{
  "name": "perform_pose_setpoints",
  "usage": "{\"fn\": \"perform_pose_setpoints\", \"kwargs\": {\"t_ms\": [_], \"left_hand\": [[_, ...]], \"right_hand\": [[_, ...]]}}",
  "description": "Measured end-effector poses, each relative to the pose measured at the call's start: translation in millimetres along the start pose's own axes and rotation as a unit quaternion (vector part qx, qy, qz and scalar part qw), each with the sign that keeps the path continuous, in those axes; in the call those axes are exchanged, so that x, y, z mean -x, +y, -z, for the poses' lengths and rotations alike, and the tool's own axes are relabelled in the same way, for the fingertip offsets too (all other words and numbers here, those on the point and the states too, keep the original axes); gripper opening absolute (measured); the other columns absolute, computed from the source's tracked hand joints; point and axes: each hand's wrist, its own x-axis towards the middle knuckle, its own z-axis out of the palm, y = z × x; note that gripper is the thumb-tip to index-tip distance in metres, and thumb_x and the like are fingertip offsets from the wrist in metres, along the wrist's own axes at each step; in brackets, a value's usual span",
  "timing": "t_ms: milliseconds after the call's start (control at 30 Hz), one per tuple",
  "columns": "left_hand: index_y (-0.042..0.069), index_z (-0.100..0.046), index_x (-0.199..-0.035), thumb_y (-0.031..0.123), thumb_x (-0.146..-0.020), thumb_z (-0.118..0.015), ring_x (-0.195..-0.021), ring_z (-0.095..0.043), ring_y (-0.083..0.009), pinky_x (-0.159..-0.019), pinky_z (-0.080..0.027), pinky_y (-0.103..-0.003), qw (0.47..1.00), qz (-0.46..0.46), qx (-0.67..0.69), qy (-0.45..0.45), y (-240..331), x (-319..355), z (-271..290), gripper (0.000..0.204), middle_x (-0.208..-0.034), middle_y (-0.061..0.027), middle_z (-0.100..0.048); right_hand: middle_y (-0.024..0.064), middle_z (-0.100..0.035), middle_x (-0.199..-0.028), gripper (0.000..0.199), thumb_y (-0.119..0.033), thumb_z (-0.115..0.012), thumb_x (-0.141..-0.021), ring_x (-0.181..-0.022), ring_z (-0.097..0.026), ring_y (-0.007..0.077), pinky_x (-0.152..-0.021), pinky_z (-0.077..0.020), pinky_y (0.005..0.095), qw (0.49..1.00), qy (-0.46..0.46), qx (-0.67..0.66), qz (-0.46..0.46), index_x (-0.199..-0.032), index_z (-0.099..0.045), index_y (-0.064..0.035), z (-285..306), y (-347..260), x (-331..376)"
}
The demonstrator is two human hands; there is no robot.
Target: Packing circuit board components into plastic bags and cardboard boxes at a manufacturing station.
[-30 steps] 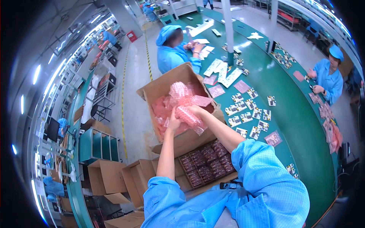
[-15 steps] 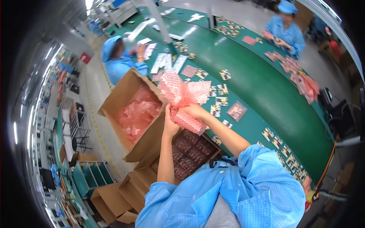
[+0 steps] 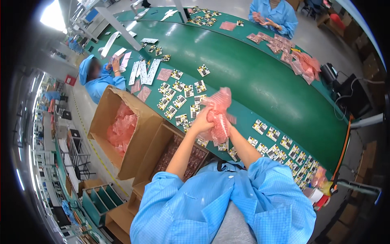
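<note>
A bunch of pink bubble-wrap bags (image 3: pixel 219 103) is gripped between my hands, low over the near side of the green bench. My left hand (image 3: pixel 203 121) has its fingers closed on the bunch from the left. My right hand (image 3: pixel 230 129) holds it from the right, mostly hidden behind the pink film. Small circuit boards (image 3: pixel 188 91) with black and yellow parts lie in rows around and beneath the bags. Left of my arms, a tall cardboard box (image 3: pixel 140 124) holds more loose pink bags (image 3: pixel 123 129).
Below the bench edge stands a carton of pink-wrapped pieces (image 3: pixel 191 156). One co-worker (image 3: pixel 99 81) at the left handles white sheets; another (image 3: pixel 274 16) stands across the bench near pink packets (image 3: pixel 280 42). A metal post (image 3: pixel 122 28) rises at the far left.
My hands have carried the bubble-wrap bags rightward, from beside the tall box to over the circuit boards. The view has turned to the right. The far co-worker's hands have come together.
</note>
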Motion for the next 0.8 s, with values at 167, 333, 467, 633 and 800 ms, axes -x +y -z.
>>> {"fn": "perform_pose_setpoints", "kwargs": {"t_ms": [167, 333, 467, 633, 800], "left_hand": [[0.010, -0.049, -0.131, 0.027, -0.063, -0.069, -0.117, -0.050, -0.0414, -0.099, -0.043, -0.045, 0.985, -0.008, -0.163, -0.062, 18.7, -34.0, -18.8, 0.072, -0.126, -0.0237, -0.053], [0.007, -0.050, -0.126, 0.028, -0.065, -0.068, -0.109, -0.054, -0.0436, -0.093, -0.046, -0.047, 0.975, -0.008, -0.186, -0.117, -23.1, -48.3, -45.1, 0.067, -0.118, -0.0259, -0.056], [0.005, -0.052, -0.122, 0.025, -0.068, -0.064, -0.106, -0.055, -0.0448, -0.092, -0.045, -0.048, 0.990, 0.004, -0.084, -0.112, -40.6, -47.7, -63.1, 0.059, -0.114, -0.0274, -0.057], [0.009, -0.050, -0.129, 0.021, -0.069, -0.064, -0.115, -0.048, -0.0447, -0.099, -0.043, -0.047, 0.991, 0.030, -0.112, -0.065, -38.0, -34.0, -83.4, 0.063, -0.130, -0.0254, -0.047], [0.012, -0.048, -0.132, 0.022, -0.068, -0.065, -0.119, -0.045, -0.0439, -0.101, -0.041, -0.048, 0.987, 0.024, -0.142, -0.070, -46.3, -19.3, -81.1, 0.067, -0.131, -0.0251, -0.046]], "right_hand": [[0.0111, -0.045, -0.140, 0.048, -0.036, -0.036, -0.101, -0.122, -0.050, 0.0266, -0.102, -0.0443, 0.0424, 0.978, -0.034, -0.127, 0.165, -0.140, -0.039, -0.0098, 23.0, 18.5, 2.5], [0.0116, -0.051, -0.133, 0.050, -0.042, -0.035, -0.100, -0.118, -0.053, 0.0275, -0.100, -0.0456, 0.0436, 0.958, 0.023, -0.177, 0.222, -0.138, -0.043, -0.0110, 23.0, 22.5, 4.4], [0.0094, -0.057, -0.127, 0.061, -0.059, -0.036, -0.095, -0.111, -0.058, 0.0276, -0.095, -0.0479, 0.0457, 0.970, 0.162, -0.099, 0.154, -0.132, -0.050, -0.0124, 41.4, 13.0, 32.0], [0.0105, -0.058, -0.125, 0.058, -0.057, -0.043, -0.094, -0.103, -0.062, 0.0291, -0.090, -0.0508, 0.0466, 0.982, 0.175, 0.071, 0.028, -0.131, -0.050, -0.0131, 26.2, -10.2, 94.8], [0.0068, -0.066, -0.083, 0.021, -0.008, -0.054, -0.086, -0.074, -0.063, 0.0140, -0.067, -0.0490, 0.0292, 0.658, 0.333, 0.643, 0.207, -0.106, -0.057, -0.0030, -56.2, -43.1, 176.8]]}}
